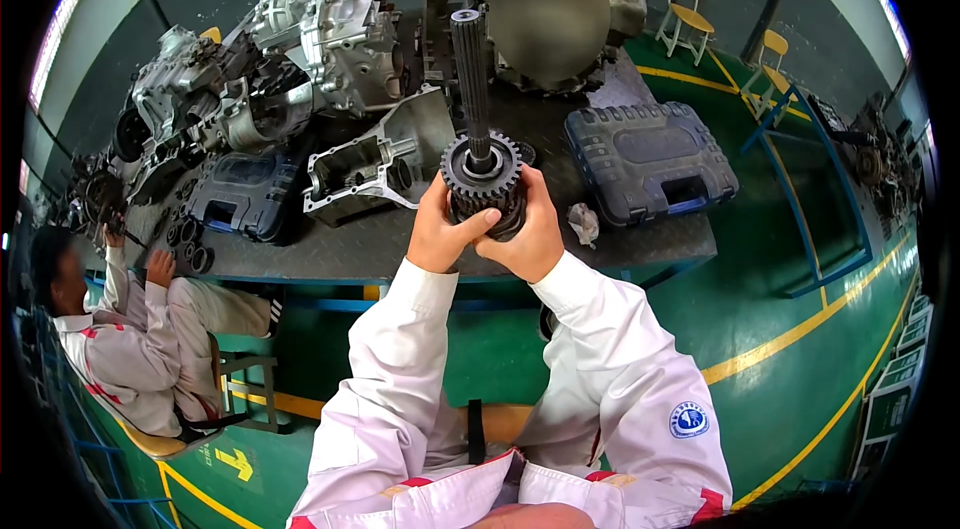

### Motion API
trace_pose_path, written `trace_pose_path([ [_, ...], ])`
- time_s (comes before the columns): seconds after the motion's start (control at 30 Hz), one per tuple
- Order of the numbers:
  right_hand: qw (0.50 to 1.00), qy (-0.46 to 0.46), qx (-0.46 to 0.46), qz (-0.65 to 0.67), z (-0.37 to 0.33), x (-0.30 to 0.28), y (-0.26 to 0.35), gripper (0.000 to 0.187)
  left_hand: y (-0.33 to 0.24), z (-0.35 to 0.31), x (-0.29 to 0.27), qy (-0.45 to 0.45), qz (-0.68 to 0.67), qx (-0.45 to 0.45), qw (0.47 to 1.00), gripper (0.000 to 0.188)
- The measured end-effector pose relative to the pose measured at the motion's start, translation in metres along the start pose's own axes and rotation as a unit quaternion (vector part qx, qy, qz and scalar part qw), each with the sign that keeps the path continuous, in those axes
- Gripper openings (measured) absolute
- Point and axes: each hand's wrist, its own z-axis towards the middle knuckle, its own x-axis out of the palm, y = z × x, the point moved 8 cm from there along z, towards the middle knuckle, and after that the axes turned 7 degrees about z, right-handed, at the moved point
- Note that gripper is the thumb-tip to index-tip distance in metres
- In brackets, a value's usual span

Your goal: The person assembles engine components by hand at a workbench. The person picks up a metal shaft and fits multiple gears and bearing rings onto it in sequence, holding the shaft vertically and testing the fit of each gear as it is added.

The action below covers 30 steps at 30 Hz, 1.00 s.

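Both my hands wrap round a dark steel gear shaft point(481, 172), held upright at the near edge of the workbench. Its long splined end points up and away, and a toothed gear sits just above my fingers. My left hand point(443, 229) grips the lower gear stack from the left. From the right, my right hand point(530, 234) closes on the same stack, the two thumbs nearly meeting in front. The shaft's lower end is hidden by my hands. Just behind to the left lies an open cast metal housing point(365, 164).
A closed dark tool case point(650, 154) lies right, beside a crumpled wrapper point(583, 225). Another tool case point(240, 194) and bearing rings point(200, 259) lie left. Large gearbox castings point(330, 34) stand behind on the bench point(480, 264). A seated person point(130, 349) works at the left.
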Motion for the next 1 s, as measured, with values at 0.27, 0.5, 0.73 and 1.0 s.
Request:
trace_pose_path([
  [0.27, 1.000, -0.005, -0.006, -0.006, 0.001, 0.004, 0.009, 0.097, -0.007, 0.003, -0.011, -0.034, -0.008, 0.067, 0.997, 0.070],
  [0.5, 0.999, -0.017, -0.032, -0.030, 0.001, 0.005, 0.009, 0.095, -0.007, 0.003, -0.008, -0.035, -0.071, 0.040, 0.996, 0.082],
  [0.73, 0.999, -0.043, -0.031, -0.015, -0.005, 0.008, 0.001, 0.098, -0.005, 0.002, -0.005, -0.052, -0.076, 0.047, 0.995, 0.086],
  [1.0, 0.999, -0.033, -0.029, -0.022, -0.004, 0.005, 0.008, 0.098, -0.005, 0.000, -0.007, -0.053, -0.066, 0.041, 0.996, 0.085],
])
